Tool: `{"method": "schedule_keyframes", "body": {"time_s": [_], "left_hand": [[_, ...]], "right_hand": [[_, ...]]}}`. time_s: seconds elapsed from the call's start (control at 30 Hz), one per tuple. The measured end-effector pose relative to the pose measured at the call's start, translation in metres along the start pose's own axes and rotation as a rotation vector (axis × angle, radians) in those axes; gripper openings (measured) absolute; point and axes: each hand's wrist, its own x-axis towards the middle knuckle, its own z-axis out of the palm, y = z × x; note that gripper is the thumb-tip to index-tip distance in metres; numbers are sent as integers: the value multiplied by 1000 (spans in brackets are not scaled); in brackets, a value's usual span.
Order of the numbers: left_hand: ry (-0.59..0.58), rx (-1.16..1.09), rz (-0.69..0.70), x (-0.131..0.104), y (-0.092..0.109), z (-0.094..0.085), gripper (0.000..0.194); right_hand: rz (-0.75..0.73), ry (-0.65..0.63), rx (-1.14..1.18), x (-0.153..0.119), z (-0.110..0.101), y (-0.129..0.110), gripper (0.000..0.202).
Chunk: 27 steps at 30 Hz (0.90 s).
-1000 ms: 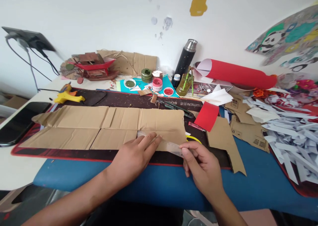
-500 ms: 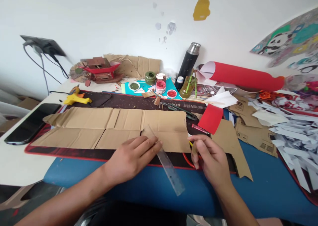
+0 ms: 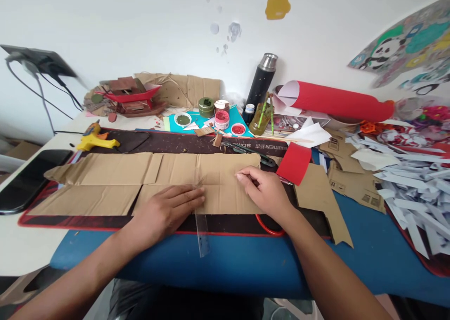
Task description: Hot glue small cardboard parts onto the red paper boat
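Observation:
A long folded strip of brown cardboard lies across the dark mat in front of me. A clear ruler crosses it, its near end sticking out past the cardboard's front edge. My left hand holds the ruler down on the cardboard, fingers pressed together, fingertips on the ruler. My right hand is over the cardboard's right end, its fingers curled in with thumb and index finger together. What it holds, if anything, is hidden. The red handle of a tool shows from under the cardboard, below my right hand.
A yellow glue gun and a black phone lie to the left. Paint jars, a black thermos and a model boat stand behind. Red paper, cardboard scraps and paper strips lie to the right.
My left hand has shifted left with the ruler, which has turned from slanted to nearly straight across the strip. My right hand has moved up and left over the cardboard's right end.

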Motion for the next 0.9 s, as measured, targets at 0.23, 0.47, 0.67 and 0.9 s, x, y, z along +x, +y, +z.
{"method": "schedule_keyframes", "body": {"time_s": [0.23, 0.47, 0.67, 0.9], "left_hand": [[57, -28, -28, -8, -1, 10, 38], [4, -106, 100, -6, 7, 7, 42], [35, -99, 80, 0, 8, 8, 35], [47, -166, 74, -1, 10, 7, 40]], "right_hand": [[-72, 73, -117, -2, 14, 15, 27], [-183, 87, -245, -5, 19, 12, 25], [-205, 104, -257, -5, 20, 13, 23], [-194, 99, -238, -6, 19, 13, 23]]}}
